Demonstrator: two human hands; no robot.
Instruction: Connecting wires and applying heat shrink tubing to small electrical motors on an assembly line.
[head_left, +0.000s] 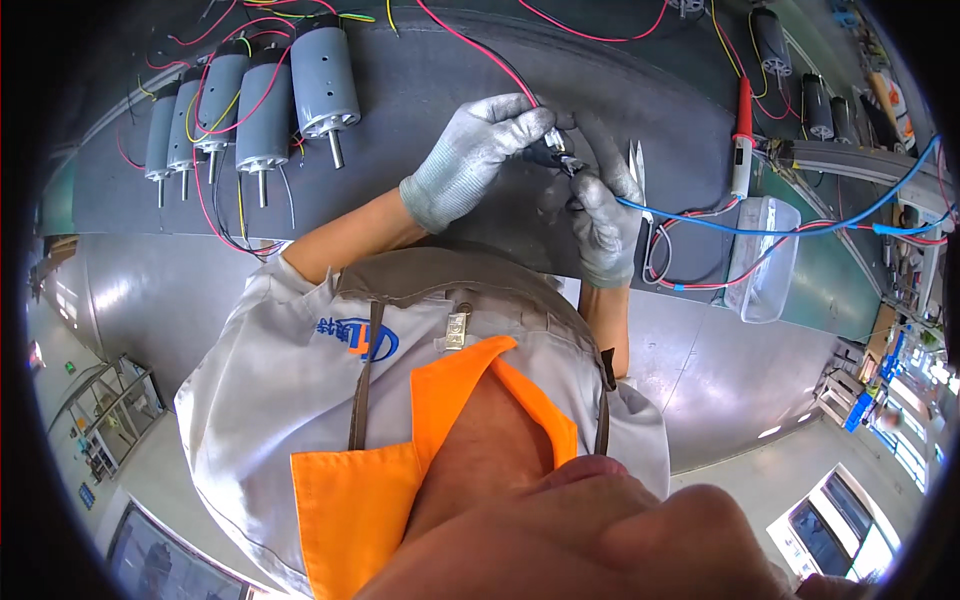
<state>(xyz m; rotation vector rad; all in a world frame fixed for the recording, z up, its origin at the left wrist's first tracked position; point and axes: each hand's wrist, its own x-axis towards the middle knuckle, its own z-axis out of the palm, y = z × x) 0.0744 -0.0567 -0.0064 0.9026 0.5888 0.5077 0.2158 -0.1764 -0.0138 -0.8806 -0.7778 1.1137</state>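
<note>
My left hand (478,155), in a grey-white glove, is closed in a pinch at the end of a red and black cable (510,72) that runs down from the far side of the bench. Beside it my right hand (605,225), also gloved, pinches a small dark piece with a shiny end (568,163). The two sets of fingertips almost meet there, and they hide much of the piece. A pair of scissors (637,170) shows its blades just right of my right hand. From behind that hand's fingers a blue cable (760,222) runs off to the right.
Several grey cylindrical motors (325,85) with shafts and loose wires stand at the far left. A red and white pen-shaped tool (742,145) lies on the right, near a clear plastic tray (768,265) and coiled wires (660,255). More motors (770,42) are at the far right.
</note>
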